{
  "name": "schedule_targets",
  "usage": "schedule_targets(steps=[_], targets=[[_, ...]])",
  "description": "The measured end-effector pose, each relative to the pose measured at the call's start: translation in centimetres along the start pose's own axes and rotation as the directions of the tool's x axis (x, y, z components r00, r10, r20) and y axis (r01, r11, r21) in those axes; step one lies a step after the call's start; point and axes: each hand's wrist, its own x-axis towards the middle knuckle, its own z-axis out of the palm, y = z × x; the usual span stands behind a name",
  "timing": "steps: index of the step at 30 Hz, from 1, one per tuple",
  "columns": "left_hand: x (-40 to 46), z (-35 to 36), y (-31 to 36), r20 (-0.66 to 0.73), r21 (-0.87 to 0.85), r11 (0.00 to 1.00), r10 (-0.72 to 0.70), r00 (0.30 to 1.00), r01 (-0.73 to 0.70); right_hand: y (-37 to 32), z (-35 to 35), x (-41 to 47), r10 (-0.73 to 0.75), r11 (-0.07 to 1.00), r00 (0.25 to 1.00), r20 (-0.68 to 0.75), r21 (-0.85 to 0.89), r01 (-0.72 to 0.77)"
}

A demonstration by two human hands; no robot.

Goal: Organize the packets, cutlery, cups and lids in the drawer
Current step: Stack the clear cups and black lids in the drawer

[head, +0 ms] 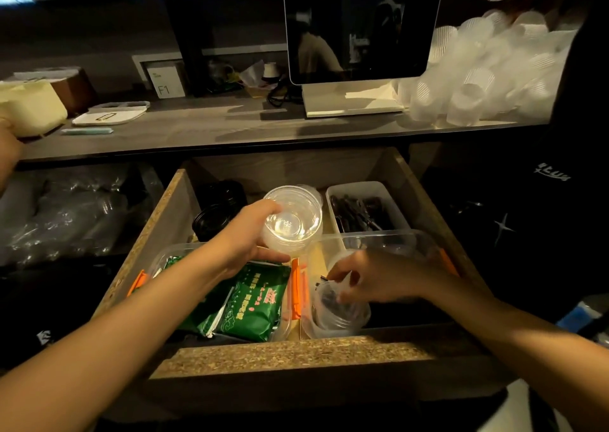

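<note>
An open wooden drawer point(155, 227) lies below the counter. My left hand point(244, 237) holds a stack of clear plastic cups point(293, 220) on its side over the drawer's middle. My right hand point(372, 276) grips the rim of another clear cup point(336, 313) with dark items in it, inside a clear bin point(389, 237) at the front right. Green packets point(253, 303) fill the clear bin at the front left. A white tray point(362, 189) at the back right holds dark cutlery point(359, 214). Black lids point(214, 215) sit at the back left.
A pile of clear cups point(484, 72) lies on the counter point(204, 128) at the right, beside a monitor point(359, 26). Another person in dark clothes point(527, 201) stands at the right. Bagged clear plastic ware point(66, 210) fills the shelf left of the drawer.
</note>
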Motion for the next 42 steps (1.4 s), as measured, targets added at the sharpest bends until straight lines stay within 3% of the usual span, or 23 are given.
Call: schedule_targets(steps=[3, 10, 12, 15, 17, 20, 24, 26, 29, 32, 37, 42], targets=[[-0.6, 0.1, 0.2, 0.038, 0.020, 1.000, 0.012, 0.999, -0.013, 0.0, 1.0, 0.8, 0.038, 0.999, 0.999, 0.004, -0.009, -0.038], [-1.2, -0.4, 0.6, 0.045, 0.004, 0.999, 0.041, 0.998, -0.042, 0.0, -0.7, 0.7, -0.034, 0.998, 0.974, -0.224, 0.045, 0.045], [-1.1, -0.6, 0.5, 0.033, -0.026, 0.999, 0.038, 0.999, -0.037, 0.0, -2.0, 0.7, 0.051, 0.981, 0.916, -0.397, 0.192, 0.028], [-0.8, -0.8, 0.6, 0.014, -0.104, 0.994, 0.016, 1.000, -0.015, -0.6, -3.6, 0.9, 0.263, 0.808, 0.721, -0.642, 0.554, 0.198], [-0.5, -0.6, 0.6, -0.027, -0.130, 0.991, 0.016, 1.000, -0.019, -1.2, -4.5, 1.1, 0.291, 0.719, 0.637, -0.714, 0.602, 0.346], [0.0, 0.1, 1.0, -0.067, -0.095, 0.995, 0.037, 0.997, -0.043, -2.8, -5.3, 2.5, 0.124, 0.741, 0.607, -0.785, 0.480, 0.469], [0.9, 1.2, 1.4, -0.064, -0.010, 0.997, 0.070, 0.996, -0.070, -5.0, -5.5, 5.4, 0.207, 0.846, 0.679, -0.704, 0.477, 0.237], [1.3, 1.4, 1.5, -0.065, 0.005, 0.998, 0.063, 0.996, -0.063, -5.5, -5.1, 6.5, 0.205, 0.905, 0.669, -0.714, 0.399, 0.148], [1.8, 1.3, 2.1, -0.051, -0.013, 0.998, 0.055, 0.997, -0.056, -5.4, -4.7, 7.5, 0.228, 0.918, 0.601, -0.766, 0.374, 0.129], [2.3, 0.6, 2.7, -0.027, 0.016, 0.994, 0.106, 0.994, -0.105, -5.4, -5.0, 8.3, 0.251, 0.897, 0.629, -0.736, 0.420, 0.134], [3.6, -0.6, 3.0, 0.035, 0.044, 0.991, 0.122, 0.992, -0.124, -5.7, -6.1, 9.4, 0.227, 0.702, 0.761, -0.608, 0.644, 0.305], [5.4, -1.9, 3.6, 0.075, 0.010, 0.992, 0.125, 0.989, -0.126, -5.4, -7.6, 10.6, 0.289, 0.530, 0.852, -0.437, 0.814, 0.238]])
